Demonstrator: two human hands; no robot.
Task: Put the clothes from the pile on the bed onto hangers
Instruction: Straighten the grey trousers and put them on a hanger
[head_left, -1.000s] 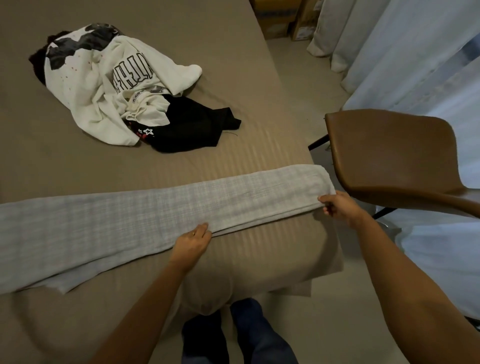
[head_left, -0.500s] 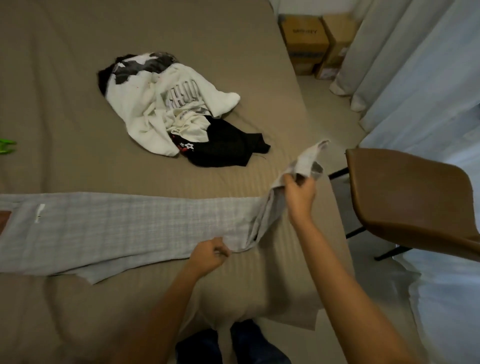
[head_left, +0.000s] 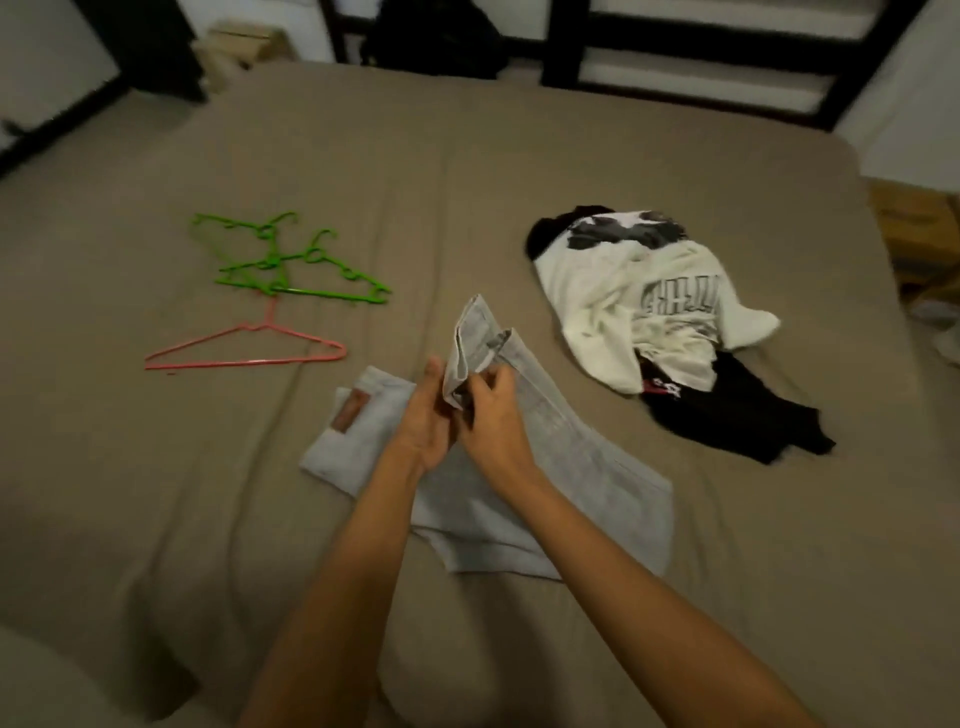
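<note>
Since half a second ago the grey trousers (head_left: 550, 467) have gone from lying stretched across the bed (head_left: 467, 156) to being doubled over: the leg end that the right hand had raised is now carried back toward the waistband, and the view has swung left, so the hangers show. Furthest left lies the pink hanger (head_left: 244, 354), flat on the sheet with its hook pointing away from the person; just beyond it the green hangers (head_left: 293, 267) lie tangled together, and how many there are is hard to tell. Near the middle, the trousers rest on the near part of the bed, the waistband with its brown patch toward the hangers and the hem end held up above it. The two hands meet at that hem. The left hand (head_left: 427, 415) lies against its left side with fingers pointing up, and the blur hides whether it pinches the cloth, while the right hand (head_left: 493, 415) has its fingers curled onto the hem. To the right, well apart from the trousers, sits the pile (head_left: 670, 332): a white sweatshirt (head_left: 597, 291) heaped over a black garment (head_left: 737, 421). A cardboard box (head_left: 917, 228) stands off the far right edge. The step in hand looks like folding the trousers in half for hanging, and no garment is on a hanger yet. Next, I judge, one hand must keep the fold together while the other reaches left for a hanger — the pink one is nearest — to pass the doubled legs over its bar.
</note>
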